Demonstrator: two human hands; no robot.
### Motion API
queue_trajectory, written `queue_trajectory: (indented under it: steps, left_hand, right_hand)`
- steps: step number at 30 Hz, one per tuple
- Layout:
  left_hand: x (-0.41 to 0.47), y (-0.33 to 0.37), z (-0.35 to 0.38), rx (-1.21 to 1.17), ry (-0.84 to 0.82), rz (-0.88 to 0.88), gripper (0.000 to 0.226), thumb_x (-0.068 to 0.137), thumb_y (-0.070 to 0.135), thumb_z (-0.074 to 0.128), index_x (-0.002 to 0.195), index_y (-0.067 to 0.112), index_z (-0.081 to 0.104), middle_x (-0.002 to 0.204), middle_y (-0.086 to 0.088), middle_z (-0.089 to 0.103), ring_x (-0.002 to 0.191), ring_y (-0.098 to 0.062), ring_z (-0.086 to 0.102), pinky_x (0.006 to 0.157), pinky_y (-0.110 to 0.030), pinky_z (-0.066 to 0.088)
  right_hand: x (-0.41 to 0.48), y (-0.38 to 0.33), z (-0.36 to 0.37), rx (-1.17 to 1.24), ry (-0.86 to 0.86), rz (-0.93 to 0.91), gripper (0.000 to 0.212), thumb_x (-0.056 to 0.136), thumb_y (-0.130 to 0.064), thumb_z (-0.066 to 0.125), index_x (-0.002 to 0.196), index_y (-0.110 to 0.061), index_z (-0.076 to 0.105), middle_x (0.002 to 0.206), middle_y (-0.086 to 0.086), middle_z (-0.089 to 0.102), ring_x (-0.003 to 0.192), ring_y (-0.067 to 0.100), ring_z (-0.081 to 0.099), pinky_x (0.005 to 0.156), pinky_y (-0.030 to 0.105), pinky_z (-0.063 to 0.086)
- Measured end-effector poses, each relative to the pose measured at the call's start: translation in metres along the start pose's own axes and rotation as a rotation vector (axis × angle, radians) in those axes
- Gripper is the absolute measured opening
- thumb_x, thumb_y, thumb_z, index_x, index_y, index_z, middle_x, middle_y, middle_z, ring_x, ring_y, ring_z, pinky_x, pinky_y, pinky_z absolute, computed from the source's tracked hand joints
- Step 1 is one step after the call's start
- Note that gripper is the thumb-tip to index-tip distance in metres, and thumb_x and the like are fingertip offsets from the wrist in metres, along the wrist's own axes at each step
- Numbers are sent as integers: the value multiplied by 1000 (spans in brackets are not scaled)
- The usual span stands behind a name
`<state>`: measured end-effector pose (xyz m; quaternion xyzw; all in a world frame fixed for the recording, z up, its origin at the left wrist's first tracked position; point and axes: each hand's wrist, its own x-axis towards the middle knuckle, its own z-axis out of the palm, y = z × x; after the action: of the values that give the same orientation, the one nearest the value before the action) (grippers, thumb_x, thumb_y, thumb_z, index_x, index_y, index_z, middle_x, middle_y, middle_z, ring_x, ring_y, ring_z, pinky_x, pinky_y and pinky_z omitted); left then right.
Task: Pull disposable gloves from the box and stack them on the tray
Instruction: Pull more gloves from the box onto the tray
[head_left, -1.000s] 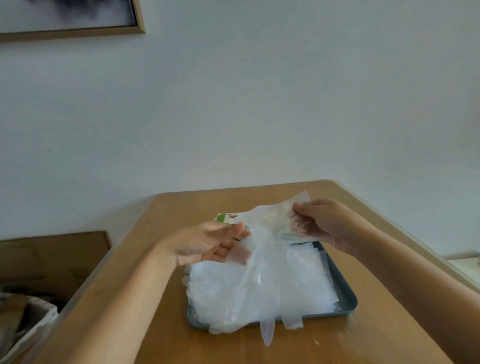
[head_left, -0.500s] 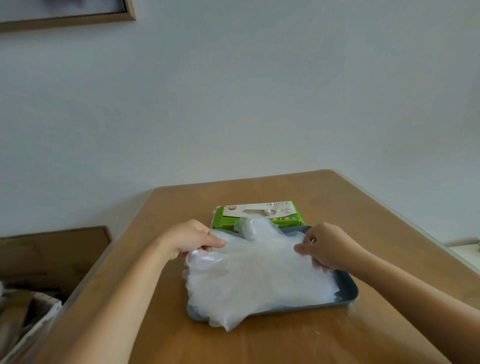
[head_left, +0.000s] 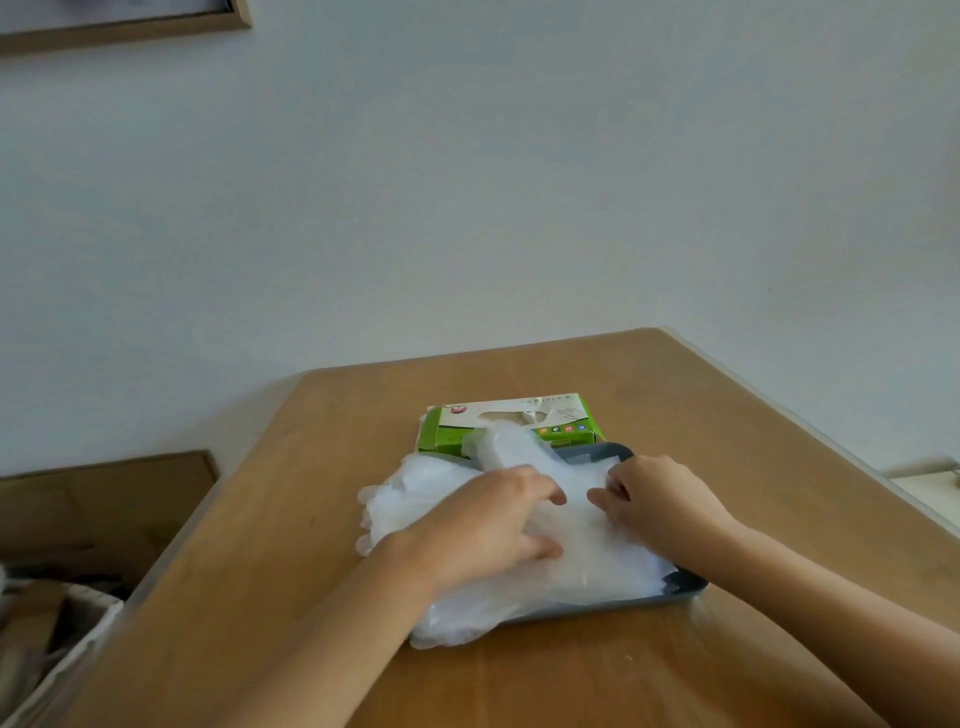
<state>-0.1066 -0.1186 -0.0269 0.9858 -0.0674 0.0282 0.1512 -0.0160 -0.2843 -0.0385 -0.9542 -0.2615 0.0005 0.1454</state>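
My left hand (head_left: 483, 525) lies palm down on the pile of clear disposable gloves (head_left: 587, 564). Its fingers (head_left: 540, 491) are nearly straight and close together, pressing on the film, and the thumb sticks out on the side nearer me. My right hand (head_left: 662, 506) sits just beside them, knuckles up. Its fingers (head_left: 618, 486) are curled down onto the top glove, their tips almost meeting my left fingertips. I cannot tell whether they pinch the plastic or only press it.

The pile lies under both sets of fingers in the grey-blue tray (head_left: 693, 586). It fills the tray and spills over the rim below my left wrist and out past my left knuckles, where the limp glove fingers rest on the wooden worktop (head_left: 519, 680). Bare tray rim shows only beyond my right fingers and by my right wrist.

Just past my fingertips stands the green and white glove box (head_left: 566, 418), close against the tray's far rim. One more glove (head_left: 501, 449) hangs out of its front and droops down onto the pile, ending right ahead of my left fingers.

Far beyond my fingers there is a pale wall with the corner of a wooden picture frame (head_left: 124, 28), and off to my left, lower than the worktop, a brown board (head_left: 104, 499).
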Motion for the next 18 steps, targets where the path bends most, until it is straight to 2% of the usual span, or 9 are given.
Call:
queue_trajectory:
  steps: [1, 3, 5, 6, 8, 10, 12, 15, 18]
  left_hand:
    - [0, -3, 6, 10, -34, -6, 55, 85, 42, 67, 134, 25, 50, 134, 10, 52, 120, -7, 50, 102, -24, 39]
    - [-2, -9, 10, -125, -97, -55, 60, 86, 47, 64, 140, 27, 45, 140, 8, 49, 127, -10, 45, 110, -28, 32]
    - [-4, -12, 12, -345, -150, -147, 57, 86, 52, 62, 138, 35, 45, 141, 9, 49, 127, -11, 45, 113, -32, 30]
    - [-4, -13, 13, -337, -153, -133, 62, 85, 56, 61, 141, 39, 39, 143, 12, 46, 128, -9, 43, 112, -30, 29]
    - [-4, -12, 16, -226, -172, -62, 74, 85, 59, 58, 148, 38, 25, 153, 17, 29, 137, -5, 30, 113, -24, 23]
    - [-5, -16, 15, -169, -219, -38, 80, 89, 57, 53, 153, 33, 12, 156, 21, 7, 143, 1, 5, 116, -21, 5]
    - [-7, -29, 12, -72, -288, -55, 85, 90, 58, 49, 154, 30, 1, 157, 19, -9, 141, 4, -11, 115, -23, -8]
    - [-17, -49, 4, 96, -383, -90, 99, 84, 65, 53, 152, 31, -11, 157, 11, -21, 144, -6, -19, 119, -34, -10]
    - [-24, -60, -12, 230, -488, -160, 109, 79, 67, 58, 149, 33, -17, 157, 9, -24, 145, -12, -21, 119, -39, -11]
  right_hand:
    - [-2, 0, -3, -22, 32, -14, 38, 96, -42, 49, 66, -20, 44, 65, -4, 48, 55, 13, 39, 47, 24, 28]
    - [-7, 0, -9, -67, 143, -76, 23, 93, -48, 52, 94, -25, 53, 94, -6, 55, 76, 11, 50, 61, 22, 39]
    - [-11, 0, -6, -19, 241, -207, 32, 92, -45, 55, 117, -27, 49, 117, -9, 48, 103, 11, 51, 81, 22, 43]
    - [-14, -2, -3, 33, 233, -284, 32, 93, -40, 55, 122, -27, 49, 124, -10, 46, 111, 11, 50, 88, 23, 41]
    - [-18, -5, 6, 83, 83, -422, 38, 98, -34, 48, 134, -27, 44, 142, -11, 39, 126, 9, 44, 101, 20, 32]
    - [-19, -3, 14, 26, -167, -475, 54, 101, -40, 39, 150, -25, 24, 157, -9, 20, 142, 8, 23, 111, 17, 14]
    - [-16, 5, 11, -112, -336, -461, 64, 99, -53, 30, 153, -30, 4, 160, -8, -1, 147, 10, 2, 116, 24, 0]
    - [-9, 17, 4, -233, -420, -465, 73, 92, -66, 22, 150, -36, -9, 159, -9, -12, 147, 9, -7, 115, 27, -7]
    - [-5, 21, -3, -263, -460, -460, 80, 85, -72, 26, 149, -40, -11, 159, -10, -14, 146, 9, -7, 115, 27, -7]
